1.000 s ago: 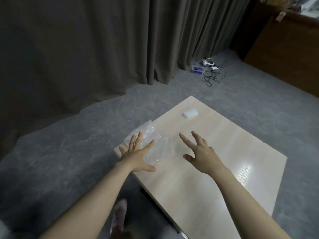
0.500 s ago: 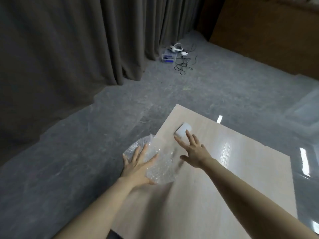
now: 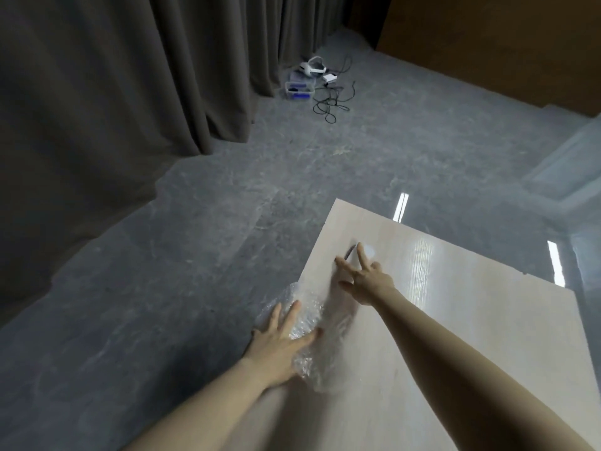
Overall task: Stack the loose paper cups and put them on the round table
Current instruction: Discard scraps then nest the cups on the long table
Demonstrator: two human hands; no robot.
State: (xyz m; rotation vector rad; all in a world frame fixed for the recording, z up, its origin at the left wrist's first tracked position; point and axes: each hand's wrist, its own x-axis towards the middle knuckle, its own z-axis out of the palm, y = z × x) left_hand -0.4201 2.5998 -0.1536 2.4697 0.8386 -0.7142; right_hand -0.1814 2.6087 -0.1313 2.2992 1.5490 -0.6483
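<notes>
Bubble wrap (image 3: pixel 302 340) at the bench's (image 3: pixel 455 336) left edge lies under the flat, open left hand (image 3: pixel 281 336); the right hand's (image 3: pixel 366 281) spread fingers touch a white block (image 3: pixel 367 250) near the far corner. No cups visible, so stacking looks unstarted; next, find them.

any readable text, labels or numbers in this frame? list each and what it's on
None readable.
White block under the right hand: blurred, no print made out.
Plastic wrap under the left hand: clear, no label visible.
Clear box and white device on the floor by the curtain: too small and far to read.
Tabletop: plain wood grain, only glare.
</notes>
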